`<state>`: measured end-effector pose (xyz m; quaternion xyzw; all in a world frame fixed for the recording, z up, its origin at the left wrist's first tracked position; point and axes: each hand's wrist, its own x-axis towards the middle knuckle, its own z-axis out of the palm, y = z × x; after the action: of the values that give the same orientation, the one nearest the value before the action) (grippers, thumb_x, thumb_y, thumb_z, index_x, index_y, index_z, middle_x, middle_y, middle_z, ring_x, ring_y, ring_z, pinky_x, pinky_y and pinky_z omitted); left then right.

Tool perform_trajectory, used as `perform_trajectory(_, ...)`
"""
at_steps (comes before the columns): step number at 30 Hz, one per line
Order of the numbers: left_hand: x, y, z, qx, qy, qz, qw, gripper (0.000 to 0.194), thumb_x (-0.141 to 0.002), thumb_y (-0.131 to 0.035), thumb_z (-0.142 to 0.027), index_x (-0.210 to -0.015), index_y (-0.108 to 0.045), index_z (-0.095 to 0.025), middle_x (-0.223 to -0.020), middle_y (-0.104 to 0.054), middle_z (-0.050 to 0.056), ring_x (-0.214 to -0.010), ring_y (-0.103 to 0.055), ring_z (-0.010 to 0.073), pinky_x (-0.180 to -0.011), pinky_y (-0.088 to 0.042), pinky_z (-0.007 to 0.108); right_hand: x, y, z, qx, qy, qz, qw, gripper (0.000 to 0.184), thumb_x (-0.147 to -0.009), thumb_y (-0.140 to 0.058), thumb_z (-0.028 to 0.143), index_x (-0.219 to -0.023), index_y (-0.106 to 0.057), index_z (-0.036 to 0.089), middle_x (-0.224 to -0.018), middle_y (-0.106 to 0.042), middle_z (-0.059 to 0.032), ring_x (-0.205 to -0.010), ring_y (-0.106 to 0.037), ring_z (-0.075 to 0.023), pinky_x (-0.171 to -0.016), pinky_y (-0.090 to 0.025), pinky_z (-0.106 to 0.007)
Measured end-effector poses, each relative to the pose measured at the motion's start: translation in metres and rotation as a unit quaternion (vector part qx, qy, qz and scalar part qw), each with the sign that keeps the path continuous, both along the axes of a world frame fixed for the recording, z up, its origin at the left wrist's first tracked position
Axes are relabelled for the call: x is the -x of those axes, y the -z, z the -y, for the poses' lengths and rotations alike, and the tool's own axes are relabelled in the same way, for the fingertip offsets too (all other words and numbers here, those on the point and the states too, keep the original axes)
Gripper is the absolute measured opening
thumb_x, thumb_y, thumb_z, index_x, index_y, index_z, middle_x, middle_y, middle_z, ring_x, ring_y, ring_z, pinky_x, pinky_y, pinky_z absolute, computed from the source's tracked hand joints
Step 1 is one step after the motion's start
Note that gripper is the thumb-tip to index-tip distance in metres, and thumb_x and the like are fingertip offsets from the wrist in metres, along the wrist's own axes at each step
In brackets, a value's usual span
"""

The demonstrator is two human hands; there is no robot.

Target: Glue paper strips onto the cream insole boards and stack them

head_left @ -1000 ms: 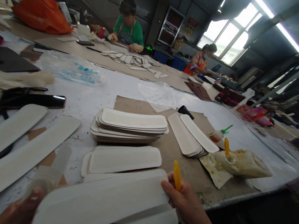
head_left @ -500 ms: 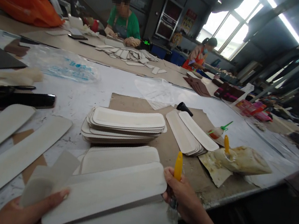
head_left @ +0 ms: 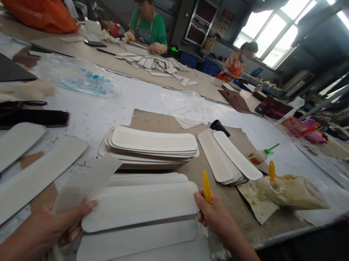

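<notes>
My left hand (head_left: 47, 227) grips the left end of a long white padded strip (head_left: 143, 203), thumb on top, together with a thin grey backing strip (head_left: 84, 182). My right hand (head_left: 215, 214) pinches the strip's right end while also holding a yellow-tipped glue bottle (head_left: 207, 186). More white strips (head_left: 153, 252) lie fanned under the held one near the table edge. A stack of similar finished pieces (head_left: 150, 144) sits just beyond on brown cardboard (head_left: 162, 123).
Two long white strips (head_left: 3, 181) lie at left beside black straps (head_left: 15, 111). Another fan of strips (head_left: 228, 158), a small green-tipped bottle (head_left: 261, 155) and a glue bag (head_left: 292, 191) sit at right. Two other people work at the far tables.
The held strip has risen and shifted right, uncovering the strips under it. My left hand moved up into view and the grey backing strip now sticks up beside it.
</notes>
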<state>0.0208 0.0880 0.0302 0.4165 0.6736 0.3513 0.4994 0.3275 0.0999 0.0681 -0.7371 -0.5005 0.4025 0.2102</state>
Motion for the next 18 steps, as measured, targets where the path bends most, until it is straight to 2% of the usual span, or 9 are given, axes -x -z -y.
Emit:
perform_trajectory(3, 0.002, -0.006, -0.014, 0.020, 0.023, 0.050, 0.998, 0.049, -0.058, -0.066, -0.060, -0.043, -0.043, -0.019, -0.040, -0.044, -0.003, -0.043, -0.037, 0.0100, -0.046, -0.030, 0.023, -0.001, 0.000, -0.012, 0.039, -0.025, 0.039, 0.998, 0.020, -0.087, -0.033, 0.029, -0.074, -0.043, 0.018, -0.044, -0.046, 0.0058, -0.036, -0.041, -0.0080, -0.038, -0.034, -0.017)
perform_trajectory(6, -0.002, -0.010, -0.024, 0.011, 0.030, 0.017, 0.999, 0.048, -0.060, -0.064, -0.058, -0.040, -0.044, -0.019, -0.037, -0.045, -0.002, -0.042, -0.036, 0.0103, -0.047, -0.027, 0.024, -0.002, 0.001, -0.020, 0.047, -0.031, 0.081, 0.995, 0.021, -0.088, -0.032, 0.026, -0.077, -0.047, 0.016, -0.045, -0.049, 0.0041, -0.036, -0.044, -0.0094, -0.039, -0.037, -0.019)
perform_trajectory(9, -0.010, -0.014, -0.031, 0.027, 0.043, -0.040, 0.998, 0.049, -0.055, -0.059, -0.061, -0.034, -0.043, -0.021, -0.032, -0.043, 0.000, -0.038, -0.038, 0.0118, -0.048, -0.029, 0.026, -0.005, 0.002, -0.026, 0.038, -0.048, 0.148, 0.987, 0.025, -0.088, -0.033, 0.025, -0.079, -0.053, 0.013, -0.048, -0.053, 0.0005, -0.041, -0.050, -0.0124, -0.042, -0.037, -0.021)
perform_trajectory(12, -0.016, -0.016, -0.038, 0.042, 0.066, -0.116, 0.990, 0.047, -0.050, -0.051, -0.065, -0.031, -0.044, -0.022, -0.031, -0.046, 0.003, -0.036, -0.042, 0.0151, -0.050, -0.033, 0.029, -0.009, 0.006, -0.031, 0.013, -0.072, 0.225, 0.972, 0.026, -0.088, -0.038, 0.023, -0.081, -0.060, 0.011, -0.065, -0.064, -0.0075, -0.060, -0.061, -0.0176, -0.053, -0.040, -0.023)
perform_trajectory(15, -0.017, -0.015, -0.043, 0.038, 0.076, -0.153, 0.985, 0.046, -0.050, -0.048, -0.064, -0.031, -0.043, -0.022, -0.032, -0.049, 0.005, -0.037, -0.045, 0.0175, -0.052, -0.035, 0.031, -0.013, 0.013, -0.035, -0.007, -0.088, 0.288, 0.954, 0.022, -0.087, -0.044, 0.023, -0.087, -0.063, 0.011, -0.085, -0.068, -0.0133, -0.081, -0.063, -0.0219, -0.065, -0.041, -0.026)
perform_trajectory(18, -0.017, -0.015, -0.046, 0.031, 0.075, -0.159, 0.984, 0.044, -0.052, -0.049, -0.063, -0.034, -0.044, -0.023, -0.032, -0.048, 0.004, -0.039, -0.047, 0.0195, -0.053, -0.037, 0.032, -0.015, 0.020, -0.036, -0.016, -0.096, 0.327, 0.940, 0.021, -0.087, -0.046, 0.025, -0.091, -0.062, 0.011, -0.087, -0.068, -0.0147, -0.085, -0.063, -0.0234, -0.067, -0.040, -0.027)
